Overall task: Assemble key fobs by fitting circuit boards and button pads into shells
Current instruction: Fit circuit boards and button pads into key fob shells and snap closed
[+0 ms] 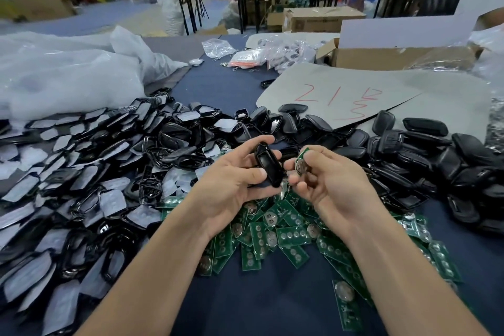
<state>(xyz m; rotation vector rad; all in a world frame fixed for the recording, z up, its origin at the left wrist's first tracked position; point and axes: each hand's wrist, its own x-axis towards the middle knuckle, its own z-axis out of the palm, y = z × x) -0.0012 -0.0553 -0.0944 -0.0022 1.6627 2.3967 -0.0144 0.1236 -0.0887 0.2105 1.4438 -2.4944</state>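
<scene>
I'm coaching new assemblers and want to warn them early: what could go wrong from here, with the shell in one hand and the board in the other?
The right hand only pinches the circuit board at its fingertips; a slip could drop it into the pile of boards below, among look-alikes. The left hand holds the shell tilted on edge, so the board might go in crooked.

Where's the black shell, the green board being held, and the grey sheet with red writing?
black shell (266,169): head view, middle of its side.
green board (300,163): head view, its round metal disc.
grey sheet (341,76): head view, bare part above the writing.
</scene>
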